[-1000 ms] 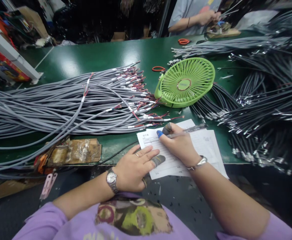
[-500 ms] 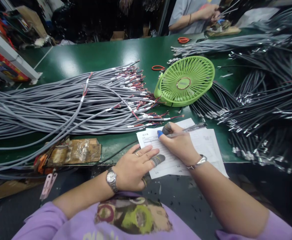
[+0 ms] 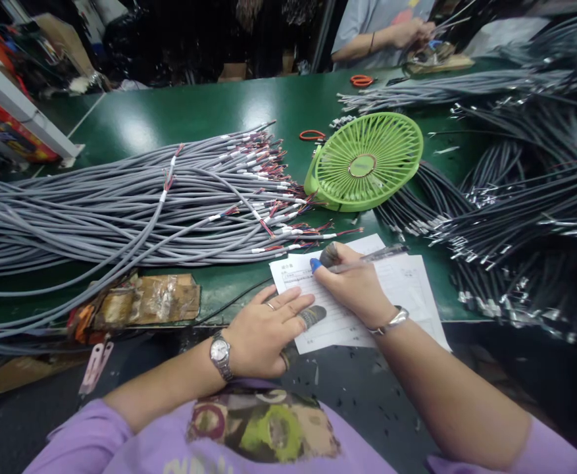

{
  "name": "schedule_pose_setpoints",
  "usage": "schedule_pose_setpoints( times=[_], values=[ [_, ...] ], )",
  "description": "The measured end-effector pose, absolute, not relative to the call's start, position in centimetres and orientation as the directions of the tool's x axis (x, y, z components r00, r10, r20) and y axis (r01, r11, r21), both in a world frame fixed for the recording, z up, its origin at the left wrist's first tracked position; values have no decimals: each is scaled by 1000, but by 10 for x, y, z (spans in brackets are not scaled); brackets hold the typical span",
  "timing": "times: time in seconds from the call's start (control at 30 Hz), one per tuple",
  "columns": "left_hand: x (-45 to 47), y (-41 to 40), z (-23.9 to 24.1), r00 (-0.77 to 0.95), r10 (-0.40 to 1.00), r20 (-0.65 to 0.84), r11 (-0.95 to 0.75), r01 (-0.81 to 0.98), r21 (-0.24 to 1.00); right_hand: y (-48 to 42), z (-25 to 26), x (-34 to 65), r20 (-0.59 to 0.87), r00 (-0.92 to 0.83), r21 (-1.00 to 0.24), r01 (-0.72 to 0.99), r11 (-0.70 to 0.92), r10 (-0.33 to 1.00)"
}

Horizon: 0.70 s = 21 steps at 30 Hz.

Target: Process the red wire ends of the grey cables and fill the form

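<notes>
Printed paper sheets [image 3: 411, 296] lie overlapping at the front edge of the green table. Across their left part rests my left hand [image 3: 271, 329], flat with fingers spread, a grey finger cover on one finger. My right hand [image 3: 354, 283] is closed around a pen [image 3: 384, 254], its thumb wearing a blue cover and a finger a grey one. The pen slants back to the right over the sheets; its tip is hidden by my fingers. Just beyond the paper are the stripped ends of grey cables [image 3: 135, 210], with white sleeves and coloured wires.
A green fan [image 3: 367, 161] stands behind the paper. Black cables [image 3: 525, 217] pile up on the right. Red-handled tools [image 3: 362, 80] lie farther back. A taped cardboard piece [image 3: 167, 299] and pink clip [image 3: 95, 365] are at the left front. Across the table, a person's hands [image 3: 411, 33] hold wires.
Both of my hands and the paper stay practically in place. Across the table, the other person's hands and torso have shifted slightly.
</notes>
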<state>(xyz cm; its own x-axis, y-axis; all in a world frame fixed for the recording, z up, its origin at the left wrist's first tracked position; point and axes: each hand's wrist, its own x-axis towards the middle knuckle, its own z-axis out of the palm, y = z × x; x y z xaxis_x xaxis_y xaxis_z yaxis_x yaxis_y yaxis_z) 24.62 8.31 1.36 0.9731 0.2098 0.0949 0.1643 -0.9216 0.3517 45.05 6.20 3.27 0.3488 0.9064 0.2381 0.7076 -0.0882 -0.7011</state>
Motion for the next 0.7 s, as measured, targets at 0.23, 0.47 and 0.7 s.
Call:
schedule_pose_setpoints(
  times=[0.23, 0.47, 0.7],
  values=[
    [246, 83, 14, 974, 210, 86, -923, 168, 345, 62, 33, 450, 243, 364, -700, 707, -97, 899],
    [247, 83, 14, 972, 211, 101, -924, 165, 344, 62, 32, 450, 256, 355, -698, 711, -82, 899],
    [246, 83, 13, 973, 209, 100, -925, 164, 344, 62, 33, 451, 262, 361, -697, 712, -84, 895]
  ],
)
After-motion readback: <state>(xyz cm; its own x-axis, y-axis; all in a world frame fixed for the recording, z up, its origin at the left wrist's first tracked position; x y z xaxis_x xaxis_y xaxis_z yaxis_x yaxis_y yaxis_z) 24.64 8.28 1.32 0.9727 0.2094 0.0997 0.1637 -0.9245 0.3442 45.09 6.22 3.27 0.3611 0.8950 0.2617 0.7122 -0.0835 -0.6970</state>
